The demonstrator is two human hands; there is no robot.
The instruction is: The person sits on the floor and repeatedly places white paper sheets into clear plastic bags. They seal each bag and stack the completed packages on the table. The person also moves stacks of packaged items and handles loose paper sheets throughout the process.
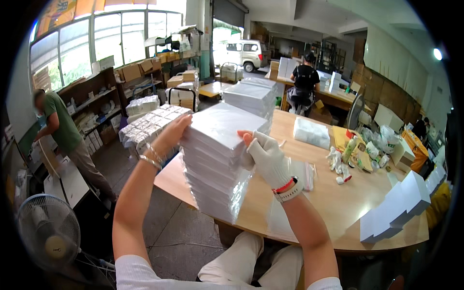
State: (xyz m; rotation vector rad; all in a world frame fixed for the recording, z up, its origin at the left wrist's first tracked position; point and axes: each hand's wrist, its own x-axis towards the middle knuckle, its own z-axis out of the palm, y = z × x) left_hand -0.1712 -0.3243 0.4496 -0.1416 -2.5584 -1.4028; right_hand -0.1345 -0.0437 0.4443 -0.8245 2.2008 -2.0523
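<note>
In the head view, the bare left hand (176, 129), silvery bracelets (151, 158) at its wrist, lays its fingers together over the left edge of a tall stack of flat, rectangular white blocks in glossy clear film (212, 188). Its thumb is hidden, so I cannot tell whether it clamps the edge. The right hand (263, 153), in a ribbed white knit glove with bare fingertips, has its fingers curled at the stack's right edge; whether they pinch film or block, I cannot tell. The stack stands between and below both hands, its layers slightly staggered, film crinkled and shiny down the near right corner.

Under the right hand spreads a smooth, pale wood-grain table (338, 203). Just right of the glove lie flat, clear plastic bags (303, 175); farther off sits a soft-cornered, film-wrapped white bundle (311, 133). Well right of that hand, smooth, sharp-edged white blocks (396, 208) lean in steps. Beyond both hands rises another film-wrapped white stack (249, 99). Left of the left hand is a heap of small, pale wrapped packs (152, 123).
</note>
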